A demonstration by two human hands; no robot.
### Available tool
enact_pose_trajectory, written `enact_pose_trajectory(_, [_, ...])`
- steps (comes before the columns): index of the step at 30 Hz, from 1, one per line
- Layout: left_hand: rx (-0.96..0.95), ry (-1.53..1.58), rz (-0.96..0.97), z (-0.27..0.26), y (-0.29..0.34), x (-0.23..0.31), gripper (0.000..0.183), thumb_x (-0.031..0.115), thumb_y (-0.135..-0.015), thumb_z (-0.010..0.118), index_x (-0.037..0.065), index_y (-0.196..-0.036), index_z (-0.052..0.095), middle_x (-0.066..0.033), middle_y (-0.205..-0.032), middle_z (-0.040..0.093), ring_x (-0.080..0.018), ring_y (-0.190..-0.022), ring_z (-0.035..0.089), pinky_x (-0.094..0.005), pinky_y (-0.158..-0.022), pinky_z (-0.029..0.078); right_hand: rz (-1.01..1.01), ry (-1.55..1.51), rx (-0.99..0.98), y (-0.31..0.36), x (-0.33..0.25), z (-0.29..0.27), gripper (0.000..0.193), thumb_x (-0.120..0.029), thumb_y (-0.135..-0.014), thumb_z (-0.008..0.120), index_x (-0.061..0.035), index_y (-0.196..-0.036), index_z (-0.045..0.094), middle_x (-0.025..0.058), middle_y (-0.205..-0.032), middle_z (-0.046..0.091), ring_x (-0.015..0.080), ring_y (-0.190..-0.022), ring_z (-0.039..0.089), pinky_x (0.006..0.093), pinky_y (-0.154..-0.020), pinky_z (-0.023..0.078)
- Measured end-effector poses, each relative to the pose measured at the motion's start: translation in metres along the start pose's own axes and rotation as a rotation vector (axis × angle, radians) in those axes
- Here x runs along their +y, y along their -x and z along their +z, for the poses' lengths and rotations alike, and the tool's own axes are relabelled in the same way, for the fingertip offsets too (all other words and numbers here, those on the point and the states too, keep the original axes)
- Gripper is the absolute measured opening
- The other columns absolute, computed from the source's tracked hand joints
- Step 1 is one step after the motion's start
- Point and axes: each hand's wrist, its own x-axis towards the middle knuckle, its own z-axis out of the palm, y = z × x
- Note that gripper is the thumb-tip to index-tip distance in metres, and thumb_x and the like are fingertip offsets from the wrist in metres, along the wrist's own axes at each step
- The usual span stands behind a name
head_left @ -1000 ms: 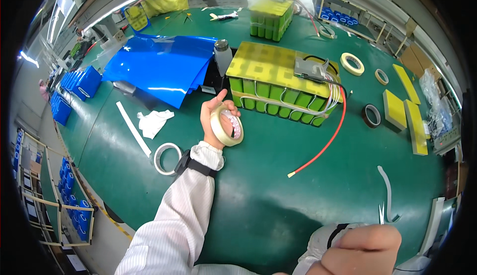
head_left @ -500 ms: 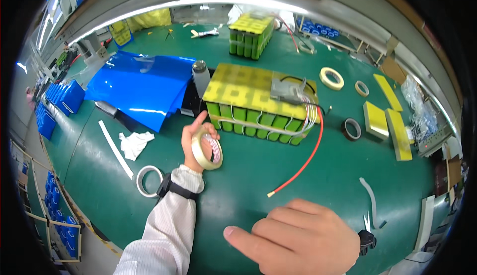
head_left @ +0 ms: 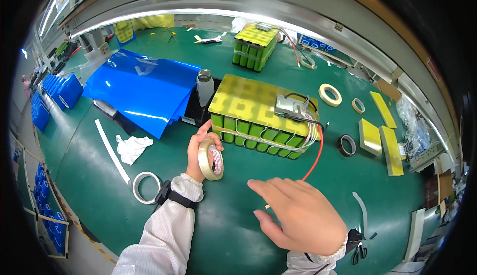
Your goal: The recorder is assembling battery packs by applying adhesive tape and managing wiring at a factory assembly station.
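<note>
My left hand is closed round a pale yellowish roll of tape. Its fingertips are close to the lower left corner of a large battery pack, though I cannot tell whether they touch it. Green cells fill that pack under a yellow top sheet, and a grey circuit board with thin wires sits on top. Over the bench in front of the pack hovers my right hand, thumb and fingers apart, holding nothing. It covers part of the red wire that runs down from the pack.
A blue sheet stack and a grey-capped bottle are left of the pack. White tape and a crumpled cloth lie near my left arm. Rightward are a dark tape roll, yellow-faced blocks and scissors. Behind stands another pack.
My right hand has risen away from the lower edge and its thumb has spread from the fingers. My left hand still holds the tape, its fingers now curled in more. The view has shifted slightly.
</note>
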Motion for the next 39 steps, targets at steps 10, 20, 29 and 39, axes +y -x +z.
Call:
enact_pose_trajectory(10, [-0.001,-0.015,-0.013,0.002,0.0,-0.002,0.065,0.028,-0.088,0.052,-0.003,-0.143,0.036,-0.0133,-0.075,0.062,-0.0259,-0.069,0.058,-0.0367,-0.072,0.049,0.136,0.214,0.202,-0.023,0.04,0.025,0.053,-0.018,-0.078,0.075,0.0057,-0.121,0.055,0.0357,-0.137,0.045,0.0419,-0.111,0.059,0.0453,-0.094,0.048])
enact_pose_trajectory(20, [0.022,-0.045,-0.002,0.002,0.003,0.0,0.065,0.028,-0.087,0.052,-0.002,-0.143,0.038,-0.0142,-0.075,0.061,-0.0262,-0.069,0.058,-0.0367,-0.073,0.049,0.283,0.154,0.087,-0.043,0.058,0.033,0.038,-0.02,-0.079,0.075,0.0062,-0.103,0.06,0.0391,-0.145,0.033,0.0417,-0.082,0.068,0.0435,-0.076,0.056])
enact_pose_trajectory(29, [0.034,-0.046,-0.014,0.002,0.003,0.0,0.065,0.027,-0.086,0.051,-0.002,-0.143,0.038,-0.0135,-0.075,0.061,-0.0259,-0.068,0.058,-0.0366,-0.073,0.049,0.279,0.153,0.125,-0.054,0.068,0.044,0.031,-0.019,-0.08,0.074,0.0047,-0.097,0.063,0.0396,-0.147,0.029,0.0421,-0.076,0.068,0.0452,-0.073,0.055])
enact_pose_trajectory(39, [0.001,-0.044,-0.011,0.003,0.003,-0.001,0.063,0.026,-0.089,0.052,0.001,-0.144,0.037,-0.0113,-0.078,0.06,-0.0225,-0.07,0.058,-0.034,-0.071,0.05,0.305,0.18,0.104,-0.05,0.053,0.035,0.031,-0.019,-0.078,0.076,0.0028,-0.096,0.063,0.0384,-0.145,0.033,0.0427,-0.077,0.068,0.0442,-0.072,0.056])
